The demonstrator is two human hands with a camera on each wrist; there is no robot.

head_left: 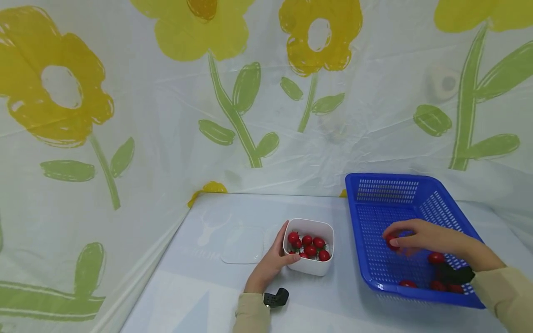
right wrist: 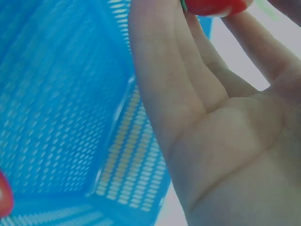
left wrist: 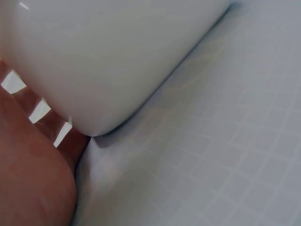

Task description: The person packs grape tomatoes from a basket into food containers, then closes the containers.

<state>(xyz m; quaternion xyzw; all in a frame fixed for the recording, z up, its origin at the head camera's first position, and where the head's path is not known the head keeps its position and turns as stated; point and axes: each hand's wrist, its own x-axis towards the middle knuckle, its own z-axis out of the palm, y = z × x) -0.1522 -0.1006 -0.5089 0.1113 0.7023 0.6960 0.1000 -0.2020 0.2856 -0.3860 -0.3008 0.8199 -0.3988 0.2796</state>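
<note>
My left hand grips the near left side of a white square container, thumb over its front rim and fingers along its side. Several small red tomatoes lie inside it. In the left wrist view the container's smooth wall stands on the table beside my fingers. Over the blue basket, my right hand pinches one cherry tomato. That tomato shows at the fingertips at the top of the right wrist view, with a bit of green stem.
More tomatoes lie in the near right part of the basket, partly behind the right wrist's dark camera. Left of the container a clear flat lid lies on the white table. A flower-printed sheet hangs behind.
</note>
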